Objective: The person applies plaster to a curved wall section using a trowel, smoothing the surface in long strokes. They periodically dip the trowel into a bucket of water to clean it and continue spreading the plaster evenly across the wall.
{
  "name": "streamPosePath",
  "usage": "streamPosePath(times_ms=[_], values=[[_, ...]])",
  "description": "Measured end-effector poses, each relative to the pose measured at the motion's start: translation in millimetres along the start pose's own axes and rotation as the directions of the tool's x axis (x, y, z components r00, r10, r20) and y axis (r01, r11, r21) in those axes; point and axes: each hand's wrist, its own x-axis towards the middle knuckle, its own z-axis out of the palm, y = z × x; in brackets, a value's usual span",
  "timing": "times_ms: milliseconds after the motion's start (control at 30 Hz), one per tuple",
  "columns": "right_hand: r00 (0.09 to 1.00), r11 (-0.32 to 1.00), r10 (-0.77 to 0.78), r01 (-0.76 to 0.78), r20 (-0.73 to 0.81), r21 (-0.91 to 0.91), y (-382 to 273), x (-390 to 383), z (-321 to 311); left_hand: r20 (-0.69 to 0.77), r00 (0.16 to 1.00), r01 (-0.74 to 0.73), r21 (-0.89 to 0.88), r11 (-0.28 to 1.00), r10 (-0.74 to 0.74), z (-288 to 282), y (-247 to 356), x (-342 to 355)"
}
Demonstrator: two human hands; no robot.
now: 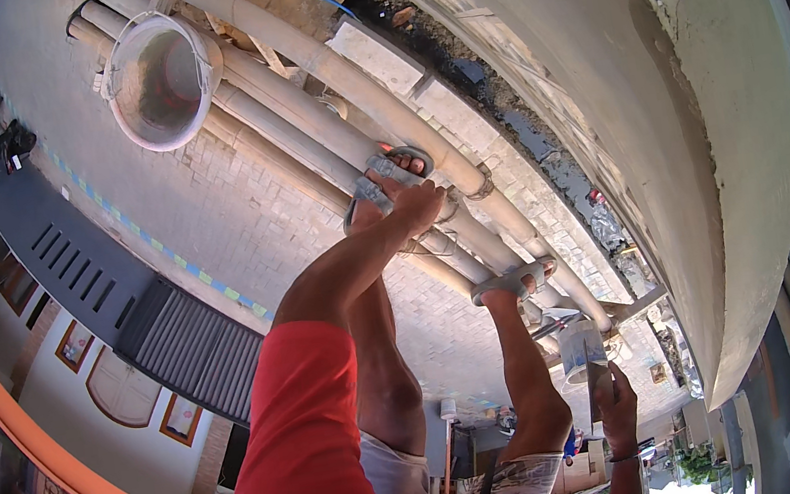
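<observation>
My left hand [419, 205] reaches down to my left foot on the bamboo poles [474, 236]. Its fingers lie against the grey strap of the sandal [375, 189]; whether they grip anything is hard to make out. Low on the right, my right hand [618, 410] is closed round a flat, narrow grey tool that looks like a trowel [594, 389]. Just above that tool is a grey cylindrical container [581, 350], partly covered by it. My other sandalled foot [513, 283] rests on the poles between the two hands.
A pale, mortar-stained bucket [160, 83] sits at the upper left by the poles. Along the right side curves a plastered wall [619, 114]. Paving [208, 213] lies below the poles, with a dark slatted gate [118, 286] to the left and a wet gutter [531, 137] beside the wall.
</observation>
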Motion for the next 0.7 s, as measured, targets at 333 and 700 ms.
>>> streamPosePath(times_ms=[333, 700], values=[[0.995, 1.0, -0.019, 0.02, -0.102, 0.004, 94.9, -1.4, -10.3, 0.164, 0.915, -0.387, 0.612, 0.69, 0.367, 47.9, -32.3, 24.5], [0.935, 0.906, -0.34, 0.296, 0.105, 0.302, 170.3, -2.5, 11.2, -0.007, 0.883, -0.464, -0.16, 0.871, 0.469, -118.3, 113.3, -124.2]])
